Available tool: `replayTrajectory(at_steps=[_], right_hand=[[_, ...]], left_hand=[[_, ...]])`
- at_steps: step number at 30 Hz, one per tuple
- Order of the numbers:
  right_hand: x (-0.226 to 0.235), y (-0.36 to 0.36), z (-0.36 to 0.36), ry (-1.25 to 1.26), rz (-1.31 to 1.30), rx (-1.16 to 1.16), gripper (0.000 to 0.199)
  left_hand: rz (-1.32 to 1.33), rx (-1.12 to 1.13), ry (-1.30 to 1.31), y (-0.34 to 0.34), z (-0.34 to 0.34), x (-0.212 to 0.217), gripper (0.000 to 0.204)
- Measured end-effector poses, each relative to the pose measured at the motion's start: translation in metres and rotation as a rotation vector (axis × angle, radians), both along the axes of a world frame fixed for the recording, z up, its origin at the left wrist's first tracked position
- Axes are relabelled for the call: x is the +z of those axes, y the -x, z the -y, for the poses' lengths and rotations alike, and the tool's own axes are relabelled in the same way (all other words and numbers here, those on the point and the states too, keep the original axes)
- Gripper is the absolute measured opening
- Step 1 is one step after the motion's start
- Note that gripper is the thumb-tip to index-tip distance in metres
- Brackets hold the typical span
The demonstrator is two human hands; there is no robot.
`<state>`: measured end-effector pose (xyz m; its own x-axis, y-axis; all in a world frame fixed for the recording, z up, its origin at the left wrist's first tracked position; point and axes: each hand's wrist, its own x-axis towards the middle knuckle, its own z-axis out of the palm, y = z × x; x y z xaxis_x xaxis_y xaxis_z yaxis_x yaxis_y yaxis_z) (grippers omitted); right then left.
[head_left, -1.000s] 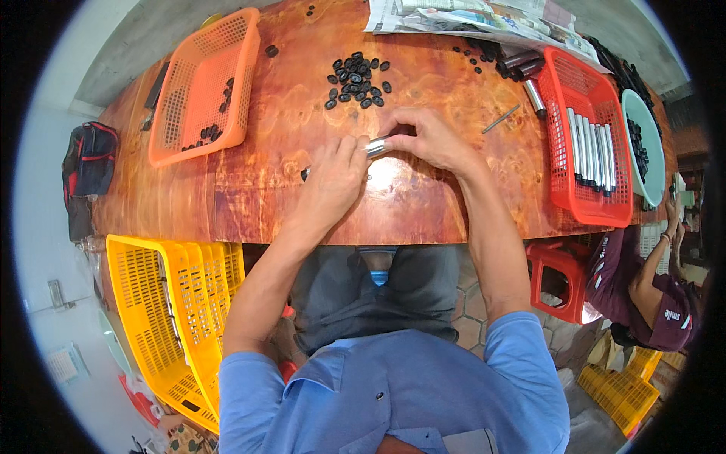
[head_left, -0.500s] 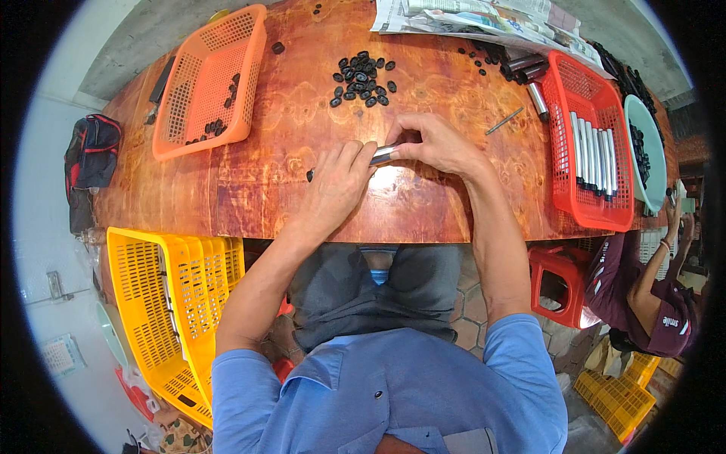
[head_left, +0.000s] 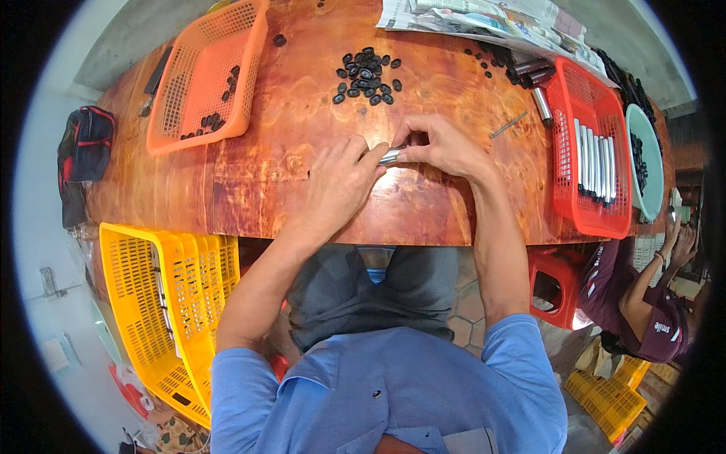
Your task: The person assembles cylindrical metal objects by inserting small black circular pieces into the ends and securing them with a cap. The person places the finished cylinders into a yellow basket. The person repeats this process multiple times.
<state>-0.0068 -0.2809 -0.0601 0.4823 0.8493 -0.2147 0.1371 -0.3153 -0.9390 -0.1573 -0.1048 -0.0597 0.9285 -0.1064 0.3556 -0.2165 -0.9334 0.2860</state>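
Note:
My left hand [head_left: 338,178] is closed round a short silver metal tube [head_left: 389,157], most of which its fingers hide. At the tube's right end my right hand [head_left: 440,146] pinches, thumb and forefinger together; a dark bit shows there, too small to name. Both hands are just above the wooden table, near its front edge. Beyond them lies a loose pile of small black oval caps [head_left: 368,74]. A thin metal rod [head_left: 508,125] rests on the table to the right of my right hand.
An orange basket [head_left: 246,113] with a few black pieces stands at left. At right, a red basket [head_left: 594,223] holds several silver tubes beside a pale green basin [head_left: 656,163] of black parts. Newspapers [head_left: 484,23] lie at the back. Yellow crates [head_left: 181,265] stand lower left; a person [head_left: 643,303] sits at right.
Less of the tube shows between my hands, and my left fingers sit closer to my right ones. The whole view has shifted slightly.

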Motion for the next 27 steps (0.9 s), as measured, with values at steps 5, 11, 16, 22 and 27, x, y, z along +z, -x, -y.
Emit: replayTrajectory(at_steps=[5, 11, 16, 22, 27], right_hand=[[-0.006, 0.006, -0.017, 0.006, 0.213, -0.270, 0.019], [-0.016, 0.027, -0.059, 0.204, 0.783, -0.501, 0.021], [-0.022, 0.030, -0.061, 0.218, 0.914, -0.618, 0.016], [-0.023, 0.033, -0.063, 0.233, 0.958, -0.609, 0.015], [-0.018, 0.036, -0.063, 0.287, 0.892, -0.574, 0.016]], left_hand=[[-0.028, -0.011, 0.113, -0.001, -0.007, 0.000, 0.035], [-0.065, -0.030, 0.092, -0.004, -0.011, 0.001, 0.033], [-0.024, -0.026, 0.152, -0.008, -0.011, 0.003, 0.030], [-0.007, -0.022, 0.266, -0.005, -0.015, -0.010, 0.029], [0.026, -0.033, 0.238, -0.007, -0.015, -0.014, 0.034]])
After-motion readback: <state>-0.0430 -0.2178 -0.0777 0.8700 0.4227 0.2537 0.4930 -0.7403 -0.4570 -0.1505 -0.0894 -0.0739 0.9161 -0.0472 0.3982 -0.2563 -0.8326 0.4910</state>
